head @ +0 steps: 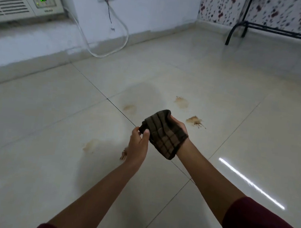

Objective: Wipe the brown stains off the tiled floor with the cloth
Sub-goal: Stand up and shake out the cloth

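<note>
The shiny tiled floor point(213, 94) has five brown stains that I can count; the darkest stain point(194, 121) is just right of the hands. One brown cloth point(164, 134) is up in the air, draped over the right hand point(179, 126), while the left hand point(139, 140) pinches its near corner. Best to fold it flat first, then press down and rub.
</note>
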